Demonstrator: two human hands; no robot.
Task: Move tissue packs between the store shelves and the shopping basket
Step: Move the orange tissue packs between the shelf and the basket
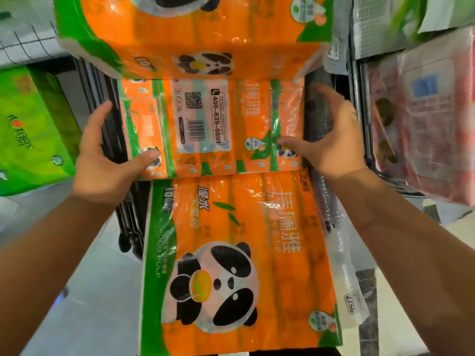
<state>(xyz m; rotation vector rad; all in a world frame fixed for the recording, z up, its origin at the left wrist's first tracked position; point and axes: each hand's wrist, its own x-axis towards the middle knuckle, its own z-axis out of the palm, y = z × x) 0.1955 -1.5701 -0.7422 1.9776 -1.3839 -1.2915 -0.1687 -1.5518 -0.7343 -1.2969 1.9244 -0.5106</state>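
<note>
An orange and green tissue pack point(210, 127) with a barcode and a phone number sits in the middle of the view. My left hand point(108, 160) grips its left end and my right hand point(326, 140) grips its right end. Below it lies a larger orange pack point(239, 265) with a big panda print, nearest to me. A third orange panda pack point(195, 34) sits above, at the top of the view. The dark shopping basket point(318, 116) shows as black walls on both sides of the held pack.
A green tissue pack point(30, 134) stands on the left. Pink packs point(426, 124) fill a dark shelf on the right. Grey and green packs point(380, 24) are at the top right. Pale floor point(84, 304) shows below the basket.
</note>
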